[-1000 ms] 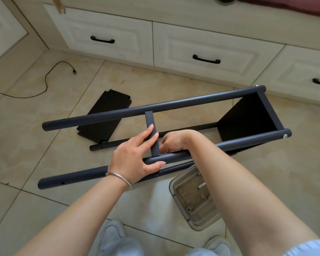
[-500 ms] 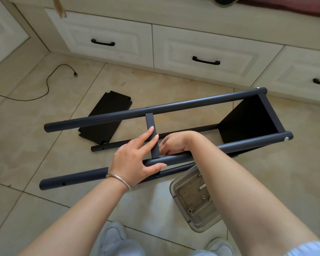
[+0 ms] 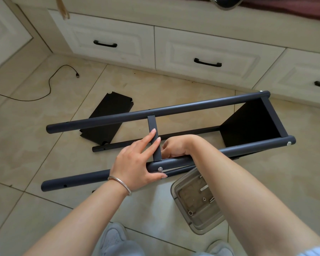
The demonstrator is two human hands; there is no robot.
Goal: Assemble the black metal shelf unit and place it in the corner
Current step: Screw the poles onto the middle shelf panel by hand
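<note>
Black metal shelf frame [image 3: 174,109] lies on its side on the beige tile floor [image 3: 26,145], left hand [image 3: 137,164] with straight fingers steadying the flat black crossbar [image 3: 154,138], thumb on the near tube, right hand [image 3: 175,145] curled behind that bar, grip hidden

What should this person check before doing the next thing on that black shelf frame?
1. Crossbar meets both long tubes: ok.
2. Screw sits in the near tube at the joint: ok; tightness: cannot tell.
3. Left hand steadies the crossbar and near tube: ok.
4. Right hand holds a tool or nut behind the tube: cannot tell.
5. Spare parts tray close by: ok.
6. Loose shelf panel fitted: not ok, on the floor.
</note>
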